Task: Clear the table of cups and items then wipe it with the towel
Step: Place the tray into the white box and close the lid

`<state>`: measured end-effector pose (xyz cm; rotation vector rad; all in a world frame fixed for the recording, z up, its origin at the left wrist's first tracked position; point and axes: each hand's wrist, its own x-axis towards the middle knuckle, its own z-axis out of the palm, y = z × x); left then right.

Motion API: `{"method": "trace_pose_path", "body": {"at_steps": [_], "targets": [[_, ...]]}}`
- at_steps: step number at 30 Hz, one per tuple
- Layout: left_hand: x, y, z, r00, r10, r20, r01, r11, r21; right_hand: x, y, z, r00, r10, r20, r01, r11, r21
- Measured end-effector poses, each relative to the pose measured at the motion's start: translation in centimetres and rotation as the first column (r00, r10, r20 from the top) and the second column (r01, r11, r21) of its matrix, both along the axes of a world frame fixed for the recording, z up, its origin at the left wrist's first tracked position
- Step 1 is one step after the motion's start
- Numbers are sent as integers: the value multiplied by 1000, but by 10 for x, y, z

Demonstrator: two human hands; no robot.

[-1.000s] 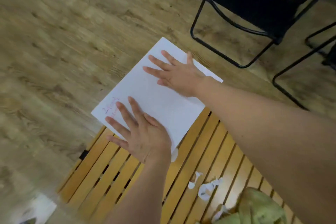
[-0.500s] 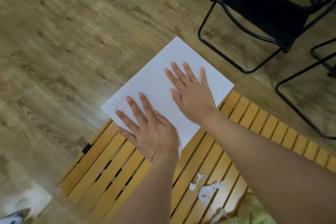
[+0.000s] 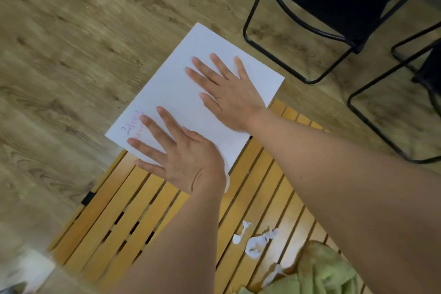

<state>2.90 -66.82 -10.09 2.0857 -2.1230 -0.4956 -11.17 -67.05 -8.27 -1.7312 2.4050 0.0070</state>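
Head view: left hand point(image 3: 188, 162) and right hand point(image 3: 232, 95) press flat, fingers spread, on paper point(image 3: 181, 93). Paper overhangs the table point(image 3: 133, 200). Towel point(image 3: 327, 270) lies near scraps point(image 3: 259, 242).

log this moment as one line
left hand flat on paper | right hand flat on paper | scraps, towel on table

Head camera looks steeply down, close over the slatted yellow wooden table point(image 3: 133, 210) (tilted in frame), plank floor point(image 3: 71, 55) beyond.
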Motion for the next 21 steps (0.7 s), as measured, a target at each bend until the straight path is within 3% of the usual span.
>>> {"method": "trace_pose_path", "body": {"at_steps": [9, 17, 19, 20, 21], "targets": [[-6, 0, -3, 1000, 3, 29, -3, 1000, -2, -5, -1, 0, 1000, 7, 3, -7, 1000, 2], [-5, -5, 0, 995, -75, 65, 73, 997, 27, 12, 34, 3, 996, -81, 21, 81, 997, 3], [0, -5, 6, 990, -133, 40, 133, 991, 7, 22, 61, 8, 975, -218, 29, 220, 969, -116], [7, -1, 9, 978, -210, -1, 210, 977, -46, 26, 81, 10, 927, -369, 70, 375, 898, -230], [15, 8, 10, 947, -316, -58, 308, 944, -121, 31, 109, 10, 835, -531, 142, 546, 769, -332]]}}
